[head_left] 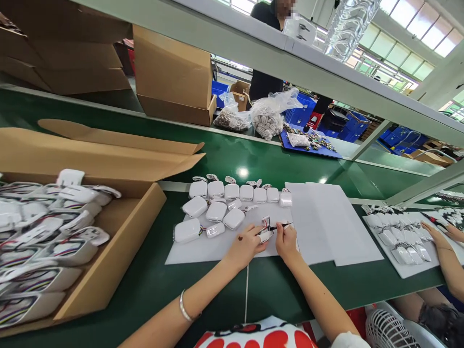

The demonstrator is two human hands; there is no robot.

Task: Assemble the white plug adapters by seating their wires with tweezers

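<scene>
The small white plastic part (266,236) sits between the two hands, low above the near edge of a white sheet (203,250). From where I stand it looks longer than it is wide, its long axis running roughly crosswise with the right end a touch higher, though fingers cover some of it. The left hand (244,246) is the nearer, its fingers closed around the part from the left. The right hand (286,238) is just beside it on the other side, thumb and fingers pinched on a slim dark tool (288,224). That tool lies nearly crosswise too, one end reaching left over the part; whether it touches, I can't tell. The hands are close together, and everything seems to hang on that narrow gap. A few thin wires (266,221) stand up just beyond the fingers.

Farther out, rounded white housings (216,211) lie in loose rows beyond and to the left. An open cardboard box (123,256) full of wired white units stands well to the left on the green bench (145,295). Far right, a co-worker's hand (437,237) rests by another batch.
</scene>
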